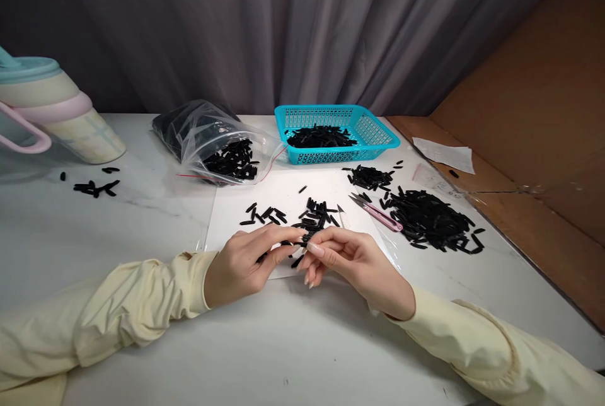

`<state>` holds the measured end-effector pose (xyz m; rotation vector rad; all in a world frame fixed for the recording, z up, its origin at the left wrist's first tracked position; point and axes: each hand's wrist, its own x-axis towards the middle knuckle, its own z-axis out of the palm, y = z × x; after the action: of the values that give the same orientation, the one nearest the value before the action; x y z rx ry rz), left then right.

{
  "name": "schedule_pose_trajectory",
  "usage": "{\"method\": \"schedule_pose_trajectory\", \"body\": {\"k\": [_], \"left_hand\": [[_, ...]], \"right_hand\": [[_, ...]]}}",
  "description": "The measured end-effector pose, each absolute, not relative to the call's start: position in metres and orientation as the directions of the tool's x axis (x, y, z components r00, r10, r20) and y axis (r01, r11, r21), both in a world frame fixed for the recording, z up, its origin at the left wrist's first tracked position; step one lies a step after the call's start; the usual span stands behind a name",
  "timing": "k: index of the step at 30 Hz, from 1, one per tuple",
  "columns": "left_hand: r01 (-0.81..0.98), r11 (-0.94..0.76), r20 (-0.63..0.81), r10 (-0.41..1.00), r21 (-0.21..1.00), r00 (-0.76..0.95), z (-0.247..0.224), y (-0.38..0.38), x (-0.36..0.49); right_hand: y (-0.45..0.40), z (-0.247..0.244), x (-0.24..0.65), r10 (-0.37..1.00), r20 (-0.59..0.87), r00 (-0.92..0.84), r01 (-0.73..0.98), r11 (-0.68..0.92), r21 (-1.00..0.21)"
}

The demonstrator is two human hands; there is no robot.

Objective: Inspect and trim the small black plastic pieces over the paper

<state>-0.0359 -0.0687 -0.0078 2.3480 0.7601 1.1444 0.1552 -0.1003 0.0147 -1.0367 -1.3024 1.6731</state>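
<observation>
Between the fingertips of both hands is a small, slim black piece [299, 244], too small to name its kind. My left hand [253, 261] pinches one end of it, and my right hand [347, 261] pinches the other with thumb and forefinger. Beneath and beyond the fingers, a white sheet [231, 198] lies on the table with loose black pieces [317, 214] scattered over it. The fingers hide some of these. A pointed white tool [344, 218] lies on the sheet just past my right hand.
A turquoise basket [326, 156] and a clear zip bag [198, 141], both holding black pieces, stand at the back. Pink-handled thread snips [378, 213] lie beside a large black pile [430, 220] at right. A tumbler [70, 110] stands at left; a cardboard panel [534, 97] borders the right.
</observation>
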Motion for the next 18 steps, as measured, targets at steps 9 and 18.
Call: {"method": "schedule_pose_trajectory", "body": {"k": [9, 18], "left_hand": [[0.082, -0.076, 0.011, 0.796, 0.994, 0.605, 0.005, -0.055, -0.033], [-0.062, 0.332, -0.191, 0.675, 0.941, 0.713, 0.009, -0.038, -0.034]], "right_hand": [[-0.041, 0.035, 0.275, 0.936, 0.338, -0.101, 0.915, 0.221, -0.337], [-0.032, 0.05, 0.195, 0.779, 0.344, -0.524, 0.693, 0.625, -0.36]]}}
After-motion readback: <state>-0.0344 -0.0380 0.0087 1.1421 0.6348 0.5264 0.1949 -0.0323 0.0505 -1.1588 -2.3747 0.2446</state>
